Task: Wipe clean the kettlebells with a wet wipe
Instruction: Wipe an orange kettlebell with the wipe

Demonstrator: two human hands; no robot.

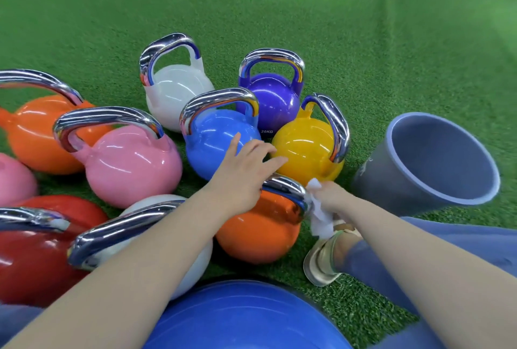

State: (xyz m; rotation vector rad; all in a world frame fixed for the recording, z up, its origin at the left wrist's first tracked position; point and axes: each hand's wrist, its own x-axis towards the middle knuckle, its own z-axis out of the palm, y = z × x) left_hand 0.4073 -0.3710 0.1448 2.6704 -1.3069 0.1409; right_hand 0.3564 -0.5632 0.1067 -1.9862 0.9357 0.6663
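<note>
Several coloured kettlebells with chrome handles stand on green turf. The near orange kettlebell [257, 234] sits in front of me. My left hand [243, 172] rests on the left part of its chrome handle, fingers stretched out toward the blue kettlebell [212, 147] and the yellow kettlebell [305, 152]. My right hand [330, 196] grips a crumpled white wet wipe [320, 217] and presses it against the right end of that handle. Behind stand a white kettlebell [176, 94] and a purple kettlebell [275, 99]. A pink kettlebell [131, 164] is at the left.
A grey-blue bin [425, 164] lies tilted on the turf at the right, its mouth facing me. A blue ball [240, 318] sits close below me. More kettlebells, red [36, 262], white [195, 264] and orange [36, 136], crowd the left. My foot in a gold sandal [324, 259] is right of the orange kettlebell.
</note>
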